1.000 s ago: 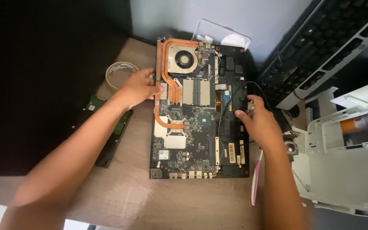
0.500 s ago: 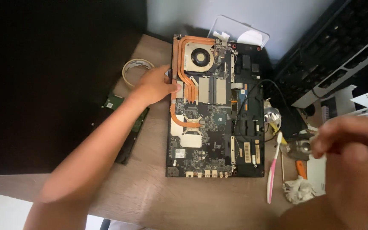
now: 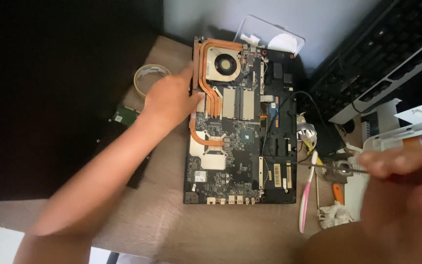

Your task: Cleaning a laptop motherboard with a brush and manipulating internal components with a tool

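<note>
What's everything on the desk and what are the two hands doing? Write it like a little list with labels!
Place: wooden desk
Main thing: opened laptop board with copper pipes and a round fan
Left hand: rests on the board's left edge by the copper pipes
Right hand: blurred, raised to the right of the board, pinching a thin tool
Nearby: tape roll, pink-and-white toothbrush, black keyboard, clear plastic lid
</note>
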